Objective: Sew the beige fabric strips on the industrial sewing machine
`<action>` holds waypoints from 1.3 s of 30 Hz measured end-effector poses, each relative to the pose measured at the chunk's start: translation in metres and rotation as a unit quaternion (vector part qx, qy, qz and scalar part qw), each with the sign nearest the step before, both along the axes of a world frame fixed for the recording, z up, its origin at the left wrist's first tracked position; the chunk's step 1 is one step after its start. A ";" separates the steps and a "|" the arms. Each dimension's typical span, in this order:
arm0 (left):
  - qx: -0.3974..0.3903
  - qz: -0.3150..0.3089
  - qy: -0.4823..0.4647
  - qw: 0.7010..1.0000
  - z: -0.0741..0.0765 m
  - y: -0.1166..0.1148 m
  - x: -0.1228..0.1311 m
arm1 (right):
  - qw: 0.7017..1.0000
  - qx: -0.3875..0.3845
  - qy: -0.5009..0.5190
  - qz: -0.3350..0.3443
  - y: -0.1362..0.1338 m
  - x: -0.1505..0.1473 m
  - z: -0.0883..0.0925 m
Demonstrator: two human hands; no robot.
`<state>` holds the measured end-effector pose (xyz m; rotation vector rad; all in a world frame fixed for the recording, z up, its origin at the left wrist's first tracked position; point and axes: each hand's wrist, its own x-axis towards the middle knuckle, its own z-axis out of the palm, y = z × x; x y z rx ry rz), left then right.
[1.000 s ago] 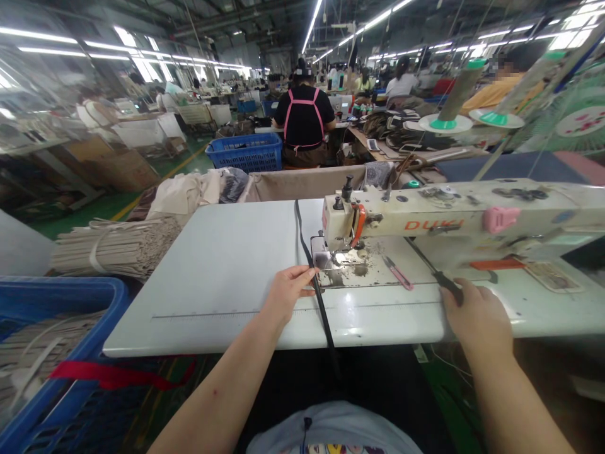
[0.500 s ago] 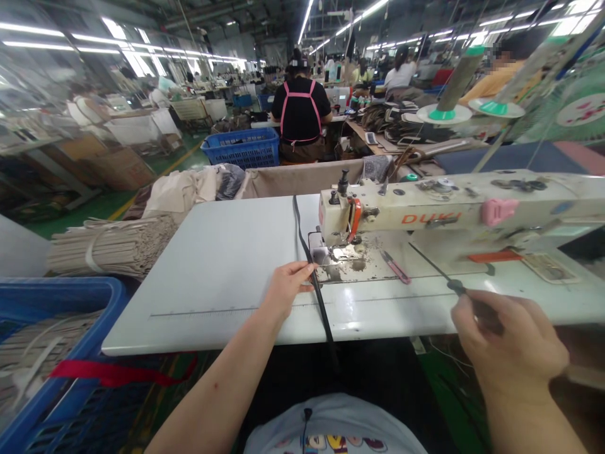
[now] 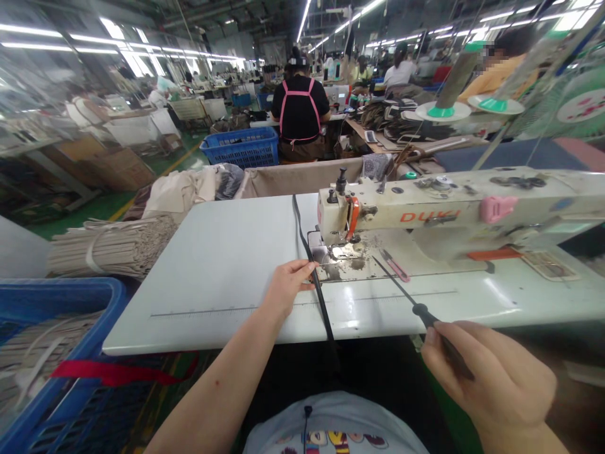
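My left hand (image 3: 289, 287) pinches a long black strip (image 3: 323, 309) just left of the sewing machine (image 3: 401, 205). The strip runs from the far edge of the table, past the needle area, and down over the front edge. In my right hand (image 3: 491, 372) is a dark-handled awl (image 3: 428, 314), its thin shaft pointing left and away from me, over the table. The tip is close to a pair of pink-handled thread snips (image 3: 396, 266), which lies on the machine bed. Whether the tip touches the bed, I cannot tell.
A blue basket (image 3: 118, 293) with bundled fabric strips stands at the left, a red ribbon (image 3: 113, 372) over it. Another strip bundle (image 3: 111, 247) lies beyond. Thread cones (image 3: 454, 82) stand behind the machine. A person in a pink-strapped apron (image 3: 300, 110) sits ahead.
My right hand has moved left and a little toward me, carrying the awl's tip left past the snips. My left hand stays in place on the black strip.
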<state>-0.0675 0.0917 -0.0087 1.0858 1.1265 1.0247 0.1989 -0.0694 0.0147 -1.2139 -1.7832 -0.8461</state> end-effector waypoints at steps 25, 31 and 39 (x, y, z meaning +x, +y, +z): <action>0.151 0.052 0.336 0.928 0.012 0.112 -0.064 | 0.954 -0.188 0.069 -0.224 0.074 0.085 -0.084; 0.284 0.078 0.479 0.827 0.015 0.119 -0.047 | 0.964 -0.105 0.038 -0.243 0.038 0.083 -0.074; 0.471 -0.162 0.482 0.721 -0.018 0.070 -0.019 | 0.936 -0.165 -0.014 -0.312 -0.027 0.120 -0.090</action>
